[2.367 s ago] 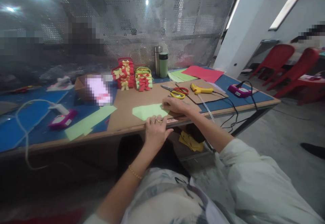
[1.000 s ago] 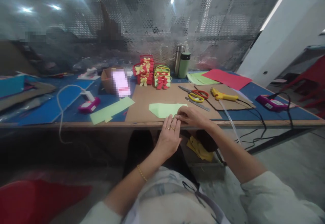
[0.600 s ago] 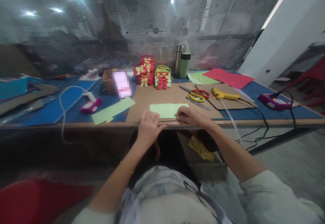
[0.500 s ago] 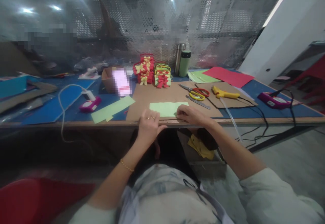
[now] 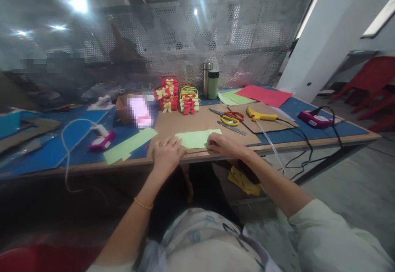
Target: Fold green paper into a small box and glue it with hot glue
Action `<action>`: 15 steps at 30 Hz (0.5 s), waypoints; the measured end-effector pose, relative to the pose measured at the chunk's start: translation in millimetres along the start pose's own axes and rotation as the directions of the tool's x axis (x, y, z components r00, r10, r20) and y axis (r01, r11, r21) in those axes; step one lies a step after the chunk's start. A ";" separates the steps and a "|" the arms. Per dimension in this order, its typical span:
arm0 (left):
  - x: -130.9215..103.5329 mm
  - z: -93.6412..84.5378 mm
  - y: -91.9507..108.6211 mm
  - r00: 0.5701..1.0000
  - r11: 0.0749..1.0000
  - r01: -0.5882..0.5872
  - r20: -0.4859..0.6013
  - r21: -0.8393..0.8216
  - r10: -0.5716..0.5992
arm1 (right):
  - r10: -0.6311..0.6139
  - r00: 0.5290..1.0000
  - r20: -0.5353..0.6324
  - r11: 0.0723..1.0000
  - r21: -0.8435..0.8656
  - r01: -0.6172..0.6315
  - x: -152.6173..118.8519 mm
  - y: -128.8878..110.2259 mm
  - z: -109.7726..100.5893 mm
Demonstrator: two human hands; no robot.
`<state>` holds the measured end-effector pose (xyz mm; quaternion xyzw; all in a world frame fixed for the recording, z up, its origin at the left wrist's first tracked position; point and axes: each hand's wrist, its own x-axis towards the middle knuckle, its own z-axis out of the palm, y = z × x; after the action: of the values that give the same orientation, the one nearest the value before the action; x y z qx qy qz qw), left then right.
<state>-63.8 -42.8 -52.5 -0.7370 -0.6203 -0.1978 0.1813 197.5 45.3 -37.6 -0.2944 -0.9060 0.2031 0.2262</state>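
Note:
A pale green paper strip (image 5: 197,139) lies flat on a brown cardboard sheet (image 5: 166,126) near the table's front edge. My left hand (image 5: 168,152) rests over the strip's left end, fingers stretched out and thumb apart. At the right end, the curled fingers of my right hand (image 5: 224,144) grip the paper; their tips are partly hidden. Beyond my right hand lie scissors (image 5: 230,117) with yellow and orange-red handles and a craft knife (image 5: 233,128). Another green paper strip (image 5: 129,145) lies slanted left of my left hand.
Small red boxes with yellow bows (image 5: 168,97) and green ones with red bows (image 5: 189,101) stand behind the cardboard. A yellow glue gun (image 5: 261,115) lies at right, near a purple power socket (image 5: 316,119). Two flasks (image 5: 212,84), red paper (image 5: 265,95) and a phone (image 5: 140,111) stand or lie farther back.
My left hand has slid left to the strip's end, its fingers now over the paper. My right hand stays at the right end. The camera view has tilted up and shifted.

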 end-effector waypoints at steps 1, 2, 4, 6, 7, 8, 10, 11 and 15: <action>0.4 1.0 -1.2 1.000 1.000 -0.010 -0.002 0.003 0.010 | 0.005 1.000 0.002 1.000 0.007 -0.005 0.8 -1.3 -3.2; 0.8 1.7 -1.5 1.000 1.000 -0.016 -0.005 0.004 0.016 | 0.013 1.000 -0.009 1.000 0.009 -0.012 2.6 -2.2 -6.8; 1.9 1.8 -0.2 1.000 1.000 -0.022 -0.014 -0.010 0.022 | 0.043 0.997 -0.064 0.999 -0.025 -0.045 10.0 -2.5 -14.6; 4.5 0.4 2.3 0.999 0.998 -0.039 -0.009 -0.042 0.039 | 0.073 0.990 -0.122 0.990 -0.109 -0.086 22.0 -0.1 -20.8; 6.4 -0.6 3.2 0.999 0.997 -0.050 0.003 -0.056 0.051 | 0.081 0.988 -0.129 0.982 -0.157 -0.101 28.9 2.0 -22.5; 8.6 -1.6 3.6 0.998 0.996 -0.060 0.018 -0.065 0.061 | 0.083 0.990 -0.117 0.977 -0.188 -0.104 35.8 4.5 -23.3; 12.9 -3.5 3.0 0.996 0.994 -0.077 0.044 -0.075 0.081 | 0.080 0.994 -0.080 0.972 -0.214 -0.095 47.9 10.3 -21.9; 14.6 -4.3 2.1 0.994 0.993 -0.088 0.050 -0.083 0.092 | 0.079 0.995 -0.062 0.972 -0.216 -0.091 52.4 13.2 -20.3; 15.8 -7.1 -2.8 0.992 0.983 -0.117 0.024 -0.143 0.121 | 0.106 0.994 -0.023 0.971 -0.213 -0.108 59.7 22.2 -14.8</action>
<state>-64.6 -32.6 -38.1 -0.7869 -0.5625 -0.2179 0.1299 171.8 102.6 -19.3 -0.3665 -0.9041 0.1147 0.1873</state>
